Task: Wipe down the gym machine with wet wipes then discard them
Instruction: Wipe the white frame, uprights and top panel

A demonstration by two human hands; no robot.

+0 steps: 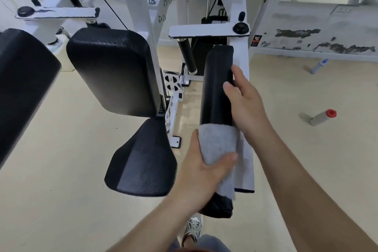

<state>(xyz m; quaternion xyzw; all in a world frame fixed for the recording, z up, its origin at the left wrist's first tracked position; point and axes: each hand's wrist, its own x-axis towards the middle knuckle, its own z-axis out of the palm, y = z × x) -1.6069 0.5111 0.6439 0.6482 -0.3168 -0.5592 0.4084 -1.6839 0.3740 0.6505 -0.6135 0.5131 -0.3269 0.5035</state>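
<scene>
Fingers of the left hand (201,166) curl round a grey wet wipe (219,149) wrapped over the black arm pad (216,92), low and right of centre. Just above, the right hand (244,101) clasps the same pad against its white frame (242,53). Black seat (143,161) and back pad (110,69) sit left; two bottles (322,117) lie on the floor at right.

Gripped grey wet wipe (217,143) with left hand (201,172), lower centre of frame, wrapped round lower part of black arm pad (215,92). Held pad's right edge with right hand (246,104), thumb across front, centre right. Saw black back pad (110,67) and seat (141,161) centre left, white frame (242,55) behind arm pad. Noted on floor (61,149) at right: red-capped bottle (322,117), blue-tipped bottle (318,65).
</scene>
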